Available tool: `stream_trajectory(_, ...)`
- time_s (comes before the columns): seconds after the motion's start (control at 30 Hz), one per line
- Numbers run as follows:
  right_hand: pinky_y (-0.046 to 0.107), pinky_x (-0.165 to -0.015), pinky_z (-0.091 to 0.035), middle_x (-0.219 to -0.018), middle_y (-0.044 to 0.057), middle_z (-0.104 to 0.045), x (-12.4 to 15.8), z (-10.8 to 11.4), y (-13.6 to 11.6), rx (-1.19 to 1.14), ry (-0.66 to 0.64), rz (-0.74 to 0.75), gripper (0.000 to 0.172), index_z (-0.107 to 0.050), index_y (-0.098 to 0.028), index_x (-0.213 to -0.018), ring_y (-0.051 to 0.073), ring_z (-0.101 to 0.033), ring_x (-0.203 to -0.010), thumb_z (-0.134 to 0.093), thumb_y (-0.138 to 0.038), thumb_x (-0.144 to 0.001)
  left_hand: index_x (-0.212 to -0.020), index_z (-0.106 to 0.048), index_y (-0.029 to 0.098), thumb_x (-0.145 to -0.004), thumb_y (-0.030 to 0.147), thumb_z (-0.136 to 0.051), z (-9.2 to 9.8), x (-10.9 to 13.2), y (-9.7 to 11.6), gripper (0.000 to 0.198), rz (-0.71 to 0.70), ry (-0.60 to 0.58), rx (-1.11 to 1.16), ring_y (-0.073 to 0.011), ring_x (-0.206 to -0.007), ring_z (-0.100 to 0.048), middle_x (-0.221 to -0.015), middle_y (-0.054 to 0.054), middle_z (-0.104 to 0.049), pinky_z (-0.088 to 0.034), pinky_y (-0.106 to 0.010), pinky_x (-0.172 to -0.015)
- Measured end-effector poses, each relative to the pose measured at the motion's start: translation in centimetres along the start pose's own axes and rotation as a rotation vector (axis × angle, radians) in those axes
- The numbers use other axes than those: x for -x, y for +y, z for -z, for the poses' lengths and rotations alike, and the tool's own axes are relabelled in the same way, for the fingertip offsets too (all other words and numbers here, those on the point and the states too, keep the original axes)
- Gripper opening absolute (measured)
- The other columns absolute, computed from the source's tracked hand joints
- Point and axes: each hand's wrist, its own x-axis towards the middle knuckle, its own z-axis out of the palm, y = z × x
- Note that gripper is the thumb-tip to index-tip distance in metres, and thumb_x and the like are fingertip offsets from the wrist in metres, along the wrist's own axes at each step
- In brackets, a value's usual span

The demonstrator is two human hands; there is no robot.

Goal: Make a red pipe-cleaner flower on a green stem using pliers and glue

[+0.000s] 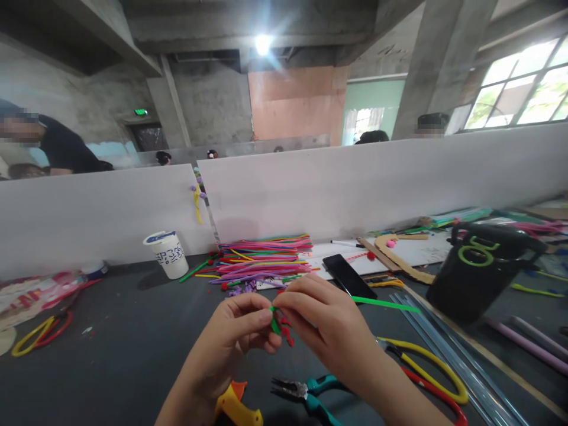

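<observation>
My left hand and my right hand meet over the dark table, fingertips almost touching. Both pinch a green pipe cleaner; a long green length sticks out to the right, beyond my right hand. Small curled red pieces hang just under my fingertips, and whether they are joined to the green one I cannot tell. Below my hands lie teal-handled pliers, jaws pointing left. A yellow-orange tool, partly hidden by my left forearm, rests at the bottom edge.
Behind my hands lies a pile of colourful pipe cleaners, with a phone to its right. A paper cup stands left, a black container right. Scissors and clear rods lie right; a white partition spans the back.
</observation>
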Motion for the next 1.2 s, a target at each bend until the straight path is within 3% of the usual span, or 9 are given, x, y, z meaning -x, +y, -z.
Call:
stream_trajectory(0.23, 0.028, -0.067, -0.04, -0.081, 0.004, -0.062, 0.1, -0.1, 0.2, 0.009, -0.012, 0.036, 0.011, -0.061, -0.016, -0.086, 0.016, -0.051, -0.075, -0.051, -0.014, -0.09, -0.061, -0.066, 0.012, -0.057, 0.021, -0.082, 0.0, -0.3, -0.3, 0.019, 0.095, -0.052, 0.084, -0.0051, -0.036, -0.054, -0.047, 0.004, -0.058, -0.039, -0.013, -0.037)
stream_trajectory(0.4, 0.028, -0.067, -0.04, -0.08, 0.005, -0.061, 0.1, 0.4, 0.3, -0.018, -0.053, 0.069, 0.01, -0.061, -0.015, -0.088, 0.016, -0.051, -0.075, -0.051, -0.015, -0.09, -0.062, -0.065, 0.01, -0.057, 0.023, -0.081, 0.0, -0.4, -0.5, 0.021, 0.13, -0.125, 0.078, -0.007, -0.037, -0.055, -0.05, 0.0, -0.062, -0.041, -0.015, -0.038)
stream_trajectory(0.47, 0.028, -0.068, -0.04, -0.081, 0.005, -0.061, 0.1, 1.0, 0.4, -0.022, -0.099, 0.092, 0.01, -0.061, -0.015, -0.088, 0.016, -0.051, -0.076, -0.051, -0.017, -0.091, -0.065, -0.065, 0.011, -0.063, 0.024, -0.076, 0.0, -0.4, -0.6, 0.017, 0.174, -0.191, 0.064, -0.0069, -0.037, -0.054, -0.053, -0.002, -0.064, -0.039, -0.015, -0.037)
stream_trajectory(0.57, 0.026, -0.069, -0.041, -0.083, 0.004, -0.061, 0.1, 2.0, 0.5, -0.031, -0.209, 0.049, 0.01, -0.061, -0.016, -0.088, 0.015, -0.053, -0.077, -0.052, -0.017, -0.091, -0.066, -0.063, 0.014, -0.067, 0.024, -0.07, 0.0, -0.5, -0.8, 0.013, 0.201, -0.236, 0.025, -0.0015, -0.029, -0.035, -0.043, 0.004, -0.054, -0.025, -0.013, -0.034)
stream_trajectory(0.63, 0.024, -0.069, -0.041, -0.085, 0.002, -0.062, 0.1, 2.4, 0.6, -0.045, -0.303, -0.039, 0.007, -0.061, -0.017, -0.09, 0.013, -0.054, -0.077, -0.054, -0.016, -0.089, -0.063, -0.061, 0.014, -0.064, 0.024, -0.071, 0.2, -0.6, -0.8, 0.013, 0.16, -0.195, -0.034, -0.0009, -0.032, -0.027, -0.039, 0.008, -0.044, -0.02, -0.014, -0.035)
stream_trajectory(0.77, 0.022, -0.068, -0.041, -0.084, 0.0, -0.063, 0.0, 2.3, 0.7, 0.008, -0.423, -0.125, 0.009, -0.062, -0.018, -0.09, 0.012, -0.056, -0.075, -0.054, -0.015, -0.089, -0.062, -0.065, 0.012, -0.064, 0.022, -0.073, 0.9, -0.9, -0.5, 0.013, 0.106, -0.123, -0.143, -0.0016, -0.037, -0.028, -0.039, 0.009, -0.04, -0.018, -0.014, -0.038)
stream_trajectory(0.9, 0.024, -0.061, -0.038, -0.079, 0.002, -0.059, -0.1, 1.6, 0.7, 0.147, -0.372, -0.017, 0.015, -0.064, -0.016, -0.086, 0.013, -0.052, -0.071, -0.05, -0.015, -0.091, -0.062, -0.065, 0.013, -0.07, 0.026, -0.071, 1.2, -1.0, -0.3, 0.016, 0.148, -0.115, -0.193, -0.0034, -0.037, -0.038, -0.047, 0.002, -0.054, -0.024, -0.015, -0.038)
stream_trajectory(1.07, 0.025, -0.062, -0.038, -0.08, 0.003, -0.058, 0.0, 1.9, 0.7, 0.164, -0.316, 0.116, 0.021, -0.062, -0.016, -0.08, 0.013, -0.047, -0.072, -0.045, -0.012, -0.091, -0.054, -0.057, 0.015, -0.057, 0.026, -0.073, 0.6, -1.3, -1.0, 0.019, 0.186, -0.148, -0.154, -0.0015, -0.032, -0.025, -0.037, 0.008, -0.042, -0.019, -0.016, -0.035)
stream_trajectory(1.2, 0.026, -0.066, -0.039, -0.079, 0.003, -0.057, 0.0, 2.5, 1.0, 0.13, -0.335, 0.135, 0.019, -0.063, -0.015, -0.084, 0.014, -0.048, -0.074, -0.046, -0.012, -0.091, -0.051, -0.057, 0.016, -0.059, 0.023, -0.069, 0.3, -1.3, -1.4, 0.016, 0.161, -0.131, -0.204, -0.0015, -0.028, -0.023, -0.034, 0.008, -0.041, -0.014, -0.016, -0.032)
